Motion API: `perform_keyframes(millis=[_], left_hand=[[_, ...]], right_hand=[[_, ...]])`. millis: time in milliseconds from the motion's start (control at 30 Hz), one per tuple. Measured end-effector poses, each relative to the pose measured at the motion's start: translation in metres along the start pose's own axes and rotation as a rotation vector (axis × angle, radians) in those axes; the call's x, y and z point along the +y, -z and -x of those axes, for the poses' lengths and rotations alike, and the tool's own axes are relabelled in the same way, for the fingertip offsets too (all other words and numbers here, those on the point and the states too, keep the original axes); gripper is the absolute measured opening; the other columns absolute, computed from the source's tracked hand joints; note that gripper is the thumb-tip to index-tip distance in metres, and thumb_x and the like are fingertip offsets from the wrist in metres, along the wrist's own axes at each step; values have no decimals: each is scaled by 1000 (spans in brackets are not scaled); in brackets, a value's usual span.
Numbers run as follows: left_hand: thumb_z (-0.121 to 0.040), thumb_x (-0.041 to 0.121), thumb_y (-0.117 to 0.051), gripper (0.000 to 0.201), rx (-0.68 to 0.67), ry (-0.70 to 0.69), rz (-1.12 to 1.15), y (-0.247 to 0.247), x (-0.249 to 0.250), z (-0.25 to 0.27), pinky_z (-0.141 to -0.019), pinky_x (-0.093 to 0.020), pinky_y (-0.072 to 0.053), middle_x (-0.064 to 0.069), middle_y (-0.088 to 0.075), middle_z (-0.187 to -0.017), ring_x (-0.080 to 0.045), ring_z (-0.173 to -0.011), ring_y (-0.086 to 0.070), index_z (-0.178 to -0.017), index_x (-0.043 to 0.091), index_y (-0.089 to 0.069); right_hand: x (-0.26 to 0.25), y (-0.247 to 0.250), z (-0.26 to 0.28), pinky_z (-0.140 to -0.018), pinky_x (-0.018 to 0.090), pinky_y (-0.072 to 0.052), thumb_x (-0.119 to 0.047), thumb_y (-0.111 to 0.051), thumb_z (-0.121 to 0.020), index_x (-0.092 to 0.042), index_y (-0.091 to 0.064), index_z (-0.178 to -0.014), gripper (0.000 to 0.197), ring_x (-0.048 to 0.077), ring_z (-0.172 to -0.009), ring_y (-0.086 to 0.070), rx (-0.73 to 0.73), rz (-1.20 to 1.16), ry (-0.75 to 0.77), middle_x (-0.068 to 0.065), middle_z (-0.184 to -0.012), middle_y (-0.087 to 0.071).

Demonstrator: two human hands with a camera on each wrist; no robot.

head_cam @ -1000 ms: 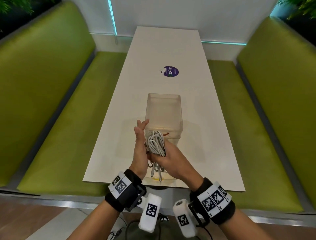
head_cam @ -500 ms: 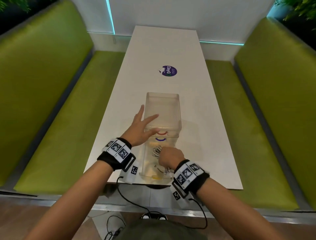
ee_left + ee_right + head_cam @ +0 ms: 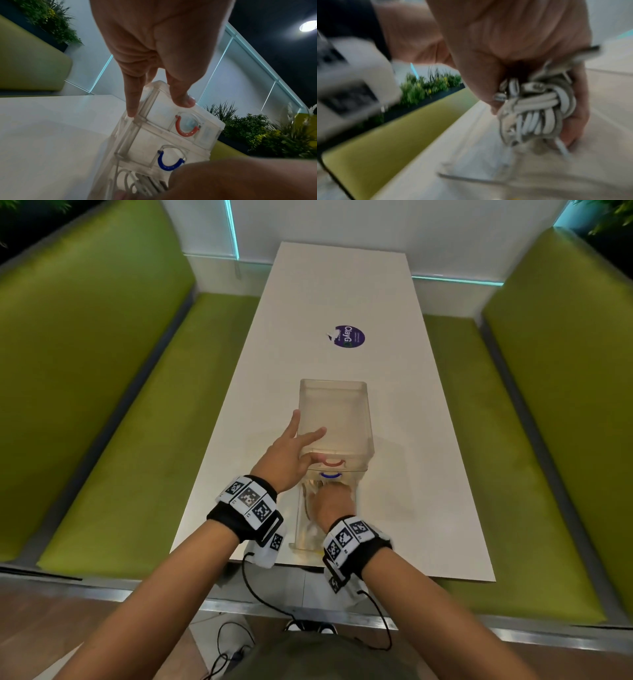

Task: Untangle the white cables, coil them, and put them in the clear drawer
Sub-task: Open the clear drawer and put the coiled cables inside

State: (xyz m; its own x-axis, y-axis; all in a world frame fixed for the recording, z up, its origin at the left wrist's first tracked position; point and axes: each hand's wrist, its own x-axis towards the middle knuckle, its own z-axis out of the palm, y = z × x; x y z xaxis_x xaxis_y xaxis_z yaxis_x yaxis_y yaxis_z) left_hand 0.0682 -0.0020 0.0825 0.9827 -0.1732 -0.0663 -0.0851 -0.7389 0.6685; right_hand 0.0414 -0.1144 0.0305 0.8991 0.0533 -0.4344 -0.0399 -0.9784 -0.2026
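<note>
A clear drawer unit (image 3: 334,412) stands on the white table (image 3: 421,481), with a red handle (image 3: 331,463) above a blue handle (image 3: 330,475). Its lowest drawer (image 3: 297,530) is pulled out toward me. My left hand (image 3: 305,440) rests open on the unit's top, and its fingertips (image 3: 132,108) press the near left corner. My right hand (image 3: 330,496) is down inside the pulled-out drawer. It grips a coiled bundle of white cables (image 3: 537,111), whose loops also show through the drawer wall (image 3: 137,185).
A purple round sticker (image 3: 349,336) lies on the table beyond the unit. Green upholstered benches (image 3: 102,412) (image 3: 555,405) run along both sides of the table. Black wires (image 3: 253,587) hang from my wrist bands below the table's near edge.
The left hand let go of the cable coil and moved onto the top of the drawer unit. The right hand lowered the coil from above the unit into the pulled-out drawer.
</note>
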Motion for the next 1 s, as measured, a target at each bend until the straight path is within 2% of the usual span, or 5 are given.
perform_keyframes(millis=[167,533,700,867,1000], left_hand=[[-92,34,-57,50,-10,10,-21,2,3,-3,-111,-37,-33,-6,0,-161,-31,-136,-39,-140,34,-43],[-93,33,-57,49,-25,34,-21,2,3,-4,-111,-38,-33,-3,1,-161,-30,-136,-39,-140,36,-42],[-93,34,-57,49,-28,32,-27,2,1,-5,-110,-40,-35,-3,0,-161,-31,-136,-38,-139,37,-41],[-93,31,-56,49,-49,26,-54,3,2,-5,-110,-37,-33,-5,1,-161,-31,-135,-39,-140,35,-41],[-94,29,-55,49,-68,25,-82,6,3,-8,-110,-40,-35,-6,1,-161,-33,-134,-40,-141,35,-40]], right_hand=[[0,0,10,-108,39,-32,-54,-49,-90,11,6,-144,101,35,-135,-32,-101,-359,-205,25,-150,-18],[27,-43,51,-89,55,-49,-74,-65,-60,5,-48,-132,108,42,-122,-52,222,76,187,27,-132,-53],[43,-44,56,-114,60,-16,-52,-78,-63,7,-14,-145,120,47,-140,-1,72,142,449,30,-150,1],[50,-45,44,-96,52,-47,-27,-91,-47,10,-49,-128,98,49,-124,-46,8,199,490,36,-134,-46],[48,-32,36,-117,49,-19,-18,-71,-80,6,-21,-144,85,45,-142,-12,69,167,574,31,-153,-12]])
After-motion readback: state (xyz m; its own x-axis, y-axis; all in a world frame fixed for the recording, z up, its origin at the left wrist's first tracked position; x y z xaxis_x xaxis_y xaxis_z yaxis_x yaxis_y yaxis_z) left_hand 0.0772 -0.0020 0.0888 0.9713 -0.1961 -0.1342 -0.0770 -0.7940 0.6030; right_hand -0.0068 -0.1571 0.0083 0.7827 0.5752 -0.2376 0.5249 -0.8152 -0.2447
